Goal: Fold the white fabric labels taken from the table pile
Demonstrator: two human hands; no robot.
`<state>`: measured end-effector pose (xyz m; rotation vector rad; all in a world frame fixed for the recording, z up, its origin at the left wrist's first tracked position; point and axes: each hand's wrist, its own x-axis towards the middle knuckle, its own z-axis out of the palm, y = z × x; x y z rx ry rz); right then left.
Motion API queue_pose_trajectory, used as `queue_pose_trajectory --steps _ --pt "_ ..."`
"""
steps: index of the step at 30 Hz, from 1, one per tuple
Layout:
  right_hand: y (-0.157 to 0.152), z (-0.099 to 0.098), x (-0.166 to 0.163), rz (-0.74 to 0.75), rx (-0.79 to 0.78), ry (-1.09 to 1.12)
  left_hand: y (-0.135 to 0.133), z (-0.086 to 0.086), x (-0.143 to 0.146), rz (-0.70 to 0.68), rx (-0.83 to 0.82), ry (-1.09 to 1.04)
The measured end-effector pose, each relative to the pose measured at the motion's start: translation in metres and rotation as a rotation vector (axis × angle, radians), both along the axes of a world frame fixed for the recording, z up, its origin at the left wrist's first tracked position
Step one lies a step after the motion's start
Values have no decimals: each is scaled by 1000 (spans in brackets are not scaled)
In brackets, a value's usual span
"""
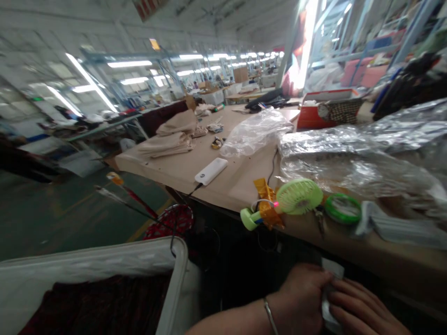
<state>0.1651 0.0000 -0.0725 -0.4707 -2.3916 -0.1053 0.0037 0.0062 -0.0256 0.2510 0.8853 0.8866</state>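
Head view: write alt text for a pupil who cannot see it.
A person's left-hand grip holds a pale strip, the right-hand grip against it, beside a worktable. A green fan sits at its edge, beige cloth and clear plastic on top; a white bin of dark fabric is lower left.

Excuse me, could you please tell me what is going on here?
In front of a table, a person's left hand and right hand hold a small white strip of unclear material between them. A green handheld fan with amber tape around it sits at the near edge; a cabled white power bank lies to its left.
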Motion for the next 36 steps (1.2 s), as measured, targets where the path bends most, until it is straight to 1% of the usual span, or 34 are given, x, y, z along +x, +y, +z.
queue_pose_trajectory --steps 1,3,4,5,8,11,23,29,31,33,34,36 --pt "-4 14 -4 -45 -60 0 -3 4 1 4 -24 -23" --pt "-11 35 -13 -101 -164 46 -7 9 0 51 -30 27" --pt "-13 41 -17 -113 -206 59 -7 11 -1 74 -27 39" --pt "-14 43 -20 -122 -239 82 -6 11 -2 69 -24 37" --pt "-15 43 -22 -145 -264 112 -3 11 -5 31 -18 25" --pt "-17 43 -20 -153 -268 82 -3 13 -5 3 -19 3" --pt "-13 47 -17 -118 -298 -32 -4 15 -6 33 -36 9" --pt "-12 48 -16 -100 -330 -24 -5 17 -7 -17 -24 -32" --pt "-13 49 -16 -84 -357 25 -5 17 -7 -20 -31 -22" --pt "-14 51 -14 -89 -416 136 -5 18 -8 -31 -45 3" --pt "-14 51 -12 -123 -463 218 -5 19 -9 -52 -50 19" --pt "-12 51 -9 -261 -611 383 -4 22 -10 -120 -49 51"
